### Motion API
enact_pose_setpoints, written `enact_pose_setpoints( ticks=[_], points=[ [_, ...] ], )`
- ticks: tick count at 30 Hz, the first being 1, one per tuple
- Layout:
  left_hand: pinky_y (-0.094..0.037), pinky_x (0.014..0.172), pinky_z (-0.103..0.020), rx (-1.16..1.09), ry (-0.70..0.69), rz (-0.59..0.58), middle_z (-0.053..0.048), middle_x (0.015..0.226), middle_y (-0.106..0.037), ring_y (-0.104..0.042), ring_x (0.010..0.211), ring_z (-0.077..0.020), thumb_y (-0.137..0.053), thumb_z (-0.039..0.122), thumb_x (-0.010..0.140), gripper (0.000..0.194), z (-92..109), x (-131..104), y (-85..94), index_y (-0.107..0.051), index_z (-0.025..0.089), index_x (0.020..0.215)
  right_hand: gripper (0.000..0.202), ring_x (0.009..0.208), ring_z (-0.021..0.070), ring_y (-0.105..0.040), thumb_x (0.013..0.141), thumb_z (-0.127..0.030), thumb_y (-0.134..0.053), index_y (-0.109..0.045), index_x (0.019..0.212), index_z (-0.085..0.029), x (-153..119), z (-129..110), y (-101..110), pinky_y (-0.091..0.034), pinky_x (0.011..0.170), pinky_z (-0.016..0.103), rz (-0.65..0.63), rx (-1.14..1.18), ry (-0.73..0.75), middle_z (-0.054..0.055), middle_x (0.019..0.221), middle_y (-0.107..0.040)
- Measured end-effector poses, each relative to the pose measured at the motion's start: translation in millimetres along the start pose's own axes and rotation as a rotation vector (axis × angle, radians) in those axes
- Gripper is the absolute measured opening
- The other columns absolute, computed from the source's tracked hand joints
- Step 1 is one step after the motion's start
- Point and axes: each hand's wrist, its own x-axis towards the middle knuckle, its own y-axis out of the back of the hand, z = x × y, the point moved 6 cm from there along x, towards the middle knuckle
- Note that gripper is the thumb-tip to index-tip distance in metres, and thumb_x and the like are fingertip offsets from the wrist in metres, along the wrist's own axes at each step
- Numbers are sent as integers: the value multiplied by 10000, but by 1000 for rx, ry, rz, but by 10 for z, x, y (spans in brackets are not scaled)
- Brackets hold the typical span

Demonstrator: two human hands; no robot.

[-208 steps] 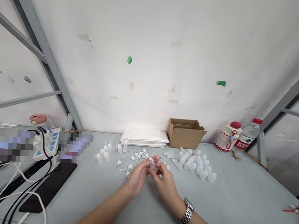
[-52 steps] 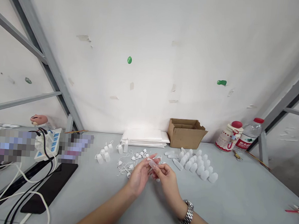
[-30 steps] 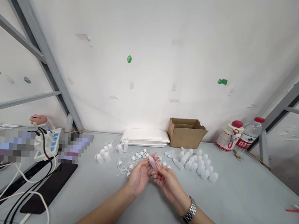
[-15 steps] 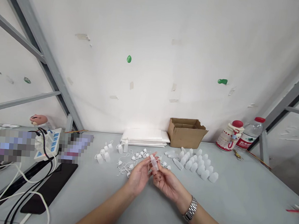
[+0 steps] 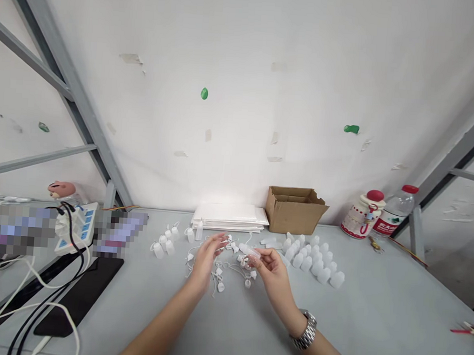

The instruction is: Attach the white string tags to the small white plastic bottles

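Pinched between the thumb and fingers of my right hand [image 5: 269, 266] is a small translucent plastic bottle [image 5: 249, 251], tilted toward the left. My left hand [image 5: 205, 261] is apart from it, fingers stretched out and slightly curved, above the left side of a loose pile of white caps [image 5: 219, 272] with thin strings. Whether its fingertips touch a cap I cannot tell. To the left, several capped little bottles [image 5: 169, 247] with string loops stand together. Right of my right hand, many uncapped translucent bottles [image 5: 316, 259] stand in rows, with a few lying down.
Behind the hands are a stack of white sheets or envelopes [image 5: 230, 218] and an open cardboard box [image 5: 295, 216]. A decorated flask [image 5: 362, 216], a water bottle [image 5: 394, 213] and keys [image 5: 376, 245] stand or lie right. Left are a black phone [image 5: 78, 299], a power strip [image 5: 77, 228] and cables.
My hands were together around the bottle and have moved apart. The left let go and shifted left over the caps; the right keeps the bottle, now tilted more nearly flat.
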Motion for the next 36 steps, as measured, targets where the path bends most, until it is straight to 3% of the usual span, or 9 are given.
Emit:
enact_pose_setpoints(
  ticks=[3, 6, 10, 15, 20, 24, 27, 31, 36],
  points=[
    [-376, 659, -274, 258, -36, 44, -44, 799, -645, -574, 722, -180, -595, 311, 669, 198, 49, 83, 94, -638, 174, 806, 294, 699, 172, -597, 649, -397, -714, -544, 794, -206, 4, -3, 46, -464, 671, 307, 53, -23, 32, 12, 737, -641],
    [-355, 605, -261, 489, -85, -153, -17, 677, -605, -519, 608, -163, -661, 310, 619, 171, 28, 75, 11, -654, 185, 736, 327, 686, 173, -604, 660, -440, -691, -529, 824, -208, 18, -43, 87, -463, 676, 314, 98, -22, 47, 13, 745, -648],
    [-348, 637, -258, 612, -155, -452, -13, 759, -594, -478, 629, -164, -797, 275, 443, 328, -125, -101, -188, -690, 220, 748, 352, 618, 154, -585, 692, -495, -635, -533, 859, -203, 42, -94, 150, -459, 632, 301, 153, -29, 35, 13, 746, -643],
    [-323, 764, -297, 619, -248, -579, -38, 747, -595, -481, 775, -227, -780, 287, 511, 180, -307, -276, -387, -717, 266, 679, 320, 626, 148, -567, 724, -500, -600, -566, 825, -198, 51, -52, 179, -460, 635, 292, 162, -57, 6, 27, 772, -644],
    [-344, 787, -315, 483, -215, -458, -50, 722, -619, -507, 779, -235, -730, 242, 579, 44, -323, -219, -375, -711, 279, 566, 332, 617, 155, -563, 691, -505, -630, -582, 790, -192, 37, -1, 137, -457, 621, 292, 140, -73, -13, 29, 733, -650],
    [-388, 756, -325, 346, -108, -173, -48, 702, -663, -557, 751, -228, -729, 263, 572, 35, -171, -84, -180, -718, 233, 587, 332, 663, 181, -587, 667, -468, -668, -581, 834, -194, 11, 46, 71, -452, 660, 310, 74, -77, -4, 32, 755, -658],
    [-404, 756, -321, 181, -15, -29, -53, 757, -700, -584, 782, -220, -715, 316, 594, 159, -100, -20, -38, -729, 198, 700, 311, 706, 195, -588, 677, -441, -670, -583, 856, -202, -30, 93, 34, -437, 675, 313, 46, -187, 5, 23, 746, -645],
    [-408, 829, -313, -53, 22, -40, -66, 825, -710, -598, 868, -207, -740, 339, 574, 223, -85, -22, -23, -722, 171, 719, 283, 685, 193, -566, 690, -444, -656, -602, 845, -213, -82, 113, 0, -413, 654, 308, 46, -328, 35, 13, 703, -631],
    [-399, 894, -317, -151, 88, -98, -65, 823, -708, -606, 908, -203, -758, 307, 567, 193, -111, -94, -112, -709, 157, 678, 260, 698, 198, -567, 707, -441, -638, -595, 844, -224, -111, 116, -45, -407, 657, 307, 24, -318, 23, 17, 732, -640]
  ],
)
